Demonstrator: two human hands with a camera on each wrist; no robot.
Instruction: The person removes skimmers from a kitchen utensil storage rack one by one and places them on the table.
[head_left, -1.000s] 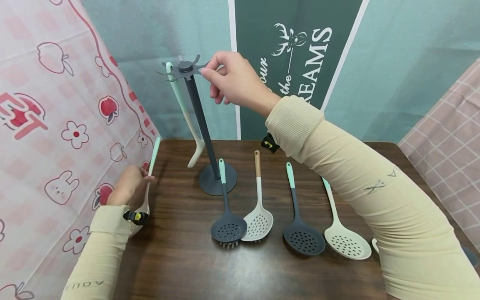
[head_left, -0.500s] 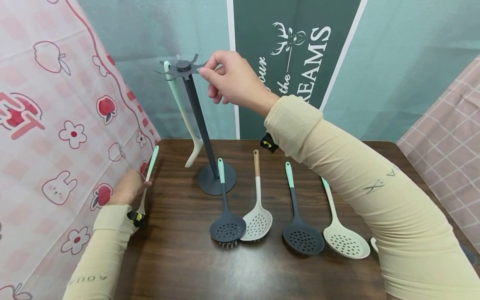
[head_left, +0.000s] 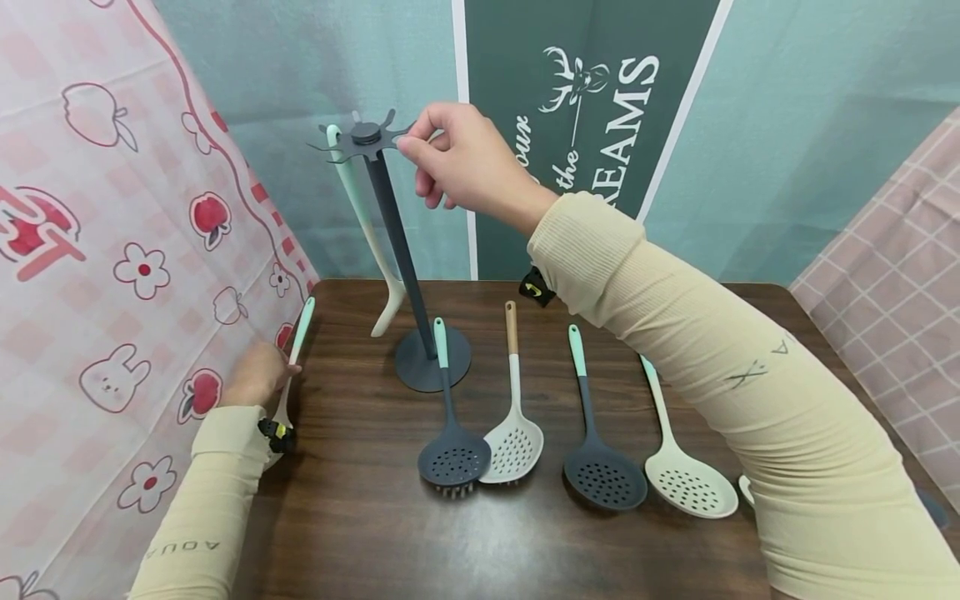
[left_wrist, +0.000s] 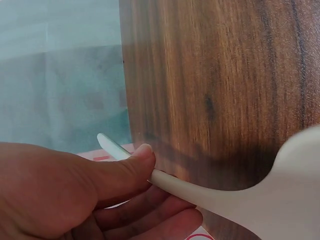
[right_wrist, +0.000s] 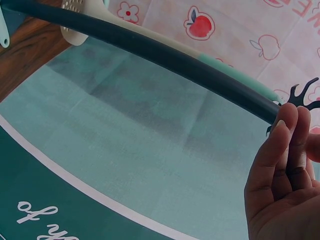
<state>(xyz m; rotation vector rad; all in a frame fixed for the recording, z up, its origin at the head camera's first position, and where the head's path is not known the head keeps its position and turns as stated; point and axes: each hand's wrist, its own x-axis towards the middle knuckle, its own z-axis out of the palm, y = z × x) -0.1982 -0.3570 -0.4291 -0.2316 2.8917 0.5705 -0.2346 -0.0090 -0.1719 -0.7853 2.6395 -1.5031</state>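
In the head view, my left hand [head_left: 262, 371] pinches a cream kitchen utensil with a mint handle [head_left: 302, 325] at the table's left side. Its broad cream head [left_wrist: 295, 185] fills the lower right of the left wrist view; the wrist mostly hides it from above. Thumb and curled fingers hold the shaft. My right hand [head_left: 468, 158] pinches one hook arm at the top of a dark grey utensil stand [head_left: 397, 225]. From another hook hangs a cream utensil with a mint handle [head_left: 360, 200]; the right wrist view shows holes in its head [right_wrist: 75, 20].
Right of the stand lie a dark skimmer [head_left: 453, 458], a white skimmer with a wood-toned handle [head_left: 517, 446], another dark skimmer [head_left: 603, 475] and a cream skimmer [head_left: 690, 479]. My right forearm partly covers more utensils. A pink printed cloth [head_left: 142, 317] borders the table's left.
My left hand has lowered the cream utensil slightly, and its handle end sits lower in view. The right hand keeps its pinch on the stand's hook arm.
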